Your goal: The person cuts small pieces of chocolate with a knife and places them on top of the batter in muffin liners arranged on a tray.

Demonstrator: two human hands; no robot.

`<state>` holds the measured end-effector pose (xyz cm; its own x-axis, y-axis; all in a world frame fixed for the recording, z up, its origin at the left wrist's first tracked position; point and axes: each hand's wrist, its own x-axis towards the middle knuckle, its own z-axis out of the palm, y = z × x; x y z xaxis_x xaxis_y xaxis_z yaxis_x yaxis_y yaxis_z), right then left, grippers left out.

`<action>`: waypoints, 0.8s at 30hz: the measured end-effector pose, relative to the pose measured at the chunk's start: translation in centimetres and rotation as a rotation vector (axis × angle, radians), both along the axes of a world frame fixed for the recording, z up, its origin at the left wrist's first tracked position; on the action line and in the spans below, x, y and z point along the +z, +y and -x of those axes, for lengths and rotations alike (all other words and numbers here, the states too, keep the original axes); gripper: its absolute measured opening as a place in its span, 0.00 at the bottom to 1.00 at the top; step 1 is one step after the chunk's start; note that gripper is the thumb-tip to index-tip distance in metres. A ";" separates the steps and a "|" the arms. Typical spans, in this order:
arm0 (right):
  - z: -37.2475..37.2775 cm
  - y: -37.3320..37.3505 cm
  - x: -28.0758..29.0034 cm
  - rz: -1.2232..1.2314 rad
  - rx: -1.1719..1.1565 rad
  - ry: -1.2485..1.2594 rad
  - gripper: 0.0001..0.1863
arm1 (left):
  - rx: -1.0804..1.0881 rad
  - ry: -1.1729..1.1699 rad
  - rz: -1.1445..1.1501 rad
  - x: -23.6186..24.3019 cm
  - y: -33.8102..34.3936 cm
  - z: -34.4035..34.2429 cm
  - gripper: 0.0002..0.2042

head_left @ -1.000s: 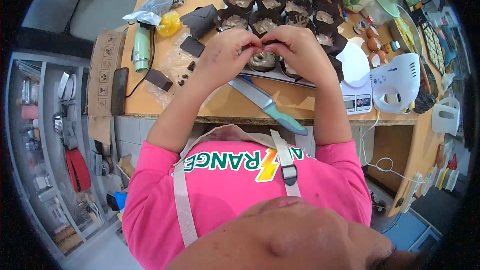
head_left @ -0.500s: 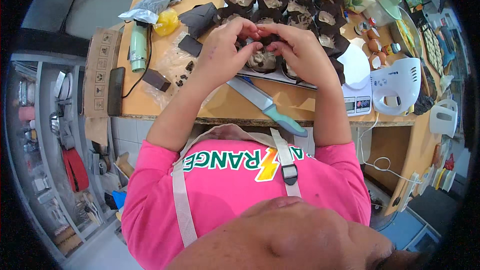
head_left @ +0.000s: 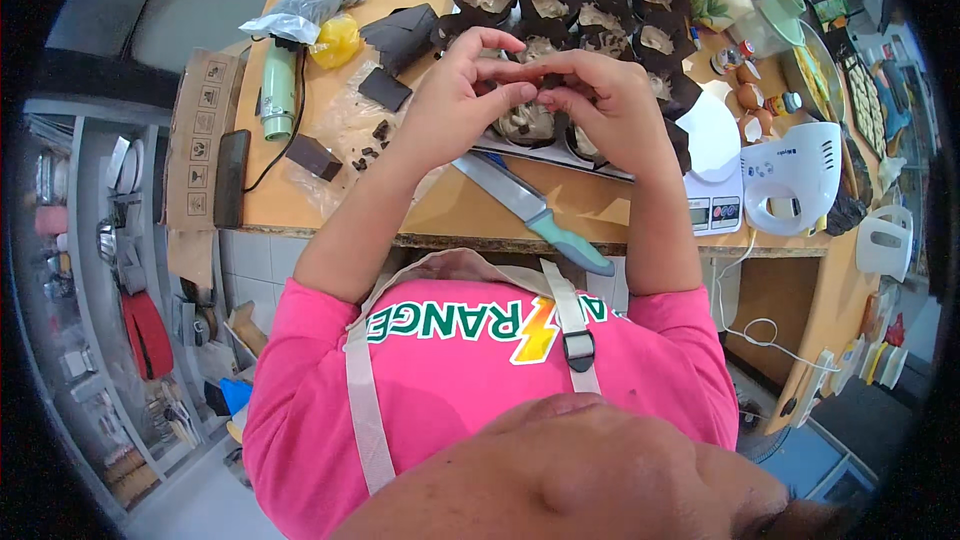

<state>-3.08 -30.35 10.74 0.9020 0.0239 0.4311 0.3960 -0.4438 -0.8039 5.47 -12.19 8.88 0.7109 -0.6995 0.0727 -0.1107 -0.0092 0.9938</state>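
My left hand (head_left: 480, 95) and my right hand (head_left: 590, 100) meet over the nearest filled dark paper cup (head_left: 523, 124), fingers bent inward and pinched near each other; what they hold is too small or hidden to make out. Small dark pieces lie on that cup's pale brown batter. Other filled dark cups (head_left: 549, 4) crowd the metal tray behind my hands. A knife with a teal handle (head_left: 567, 243) lies in front of the tray. Left of my hands, dark chocolate chunks (head_left: 378, 133) and a dark block (head_left: 384, 89) lie on crumpled clear plastic (head_left: 335, 125).
On the wooden table (head_left: 342, 223) are a green bottle (head_left: 278, 100), a phone (head_left: 231, 180), a yellow bag (head_left: 332, 45), a white scale (head_left: 712, 185), a white hand mixer (head_left: 795, 180) and eggshells (head_left: 752, 100). A cardboard piece (head_left: 200, 140) stands at the left edge.
Both hands have risen slightly over the cup, and the left fingers reach farther back. Small dark pieces now show on the batter beneath them.
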 end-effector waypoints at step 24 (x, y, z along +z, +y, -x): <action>0.4 -0.8 0.5 0.008 0.046 0.293 0.06 | 0.050 -1.144 -0.543 -0.4 -0.4 -0.1 0.09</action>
<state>-3.50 -31.17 11.24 0.9859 0.0700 0.1521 0.1674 -0.4371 -0.8837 5.61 -12.57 8.53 0.4582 -0.8060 0.3746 -0.8888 -0.4133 0.1978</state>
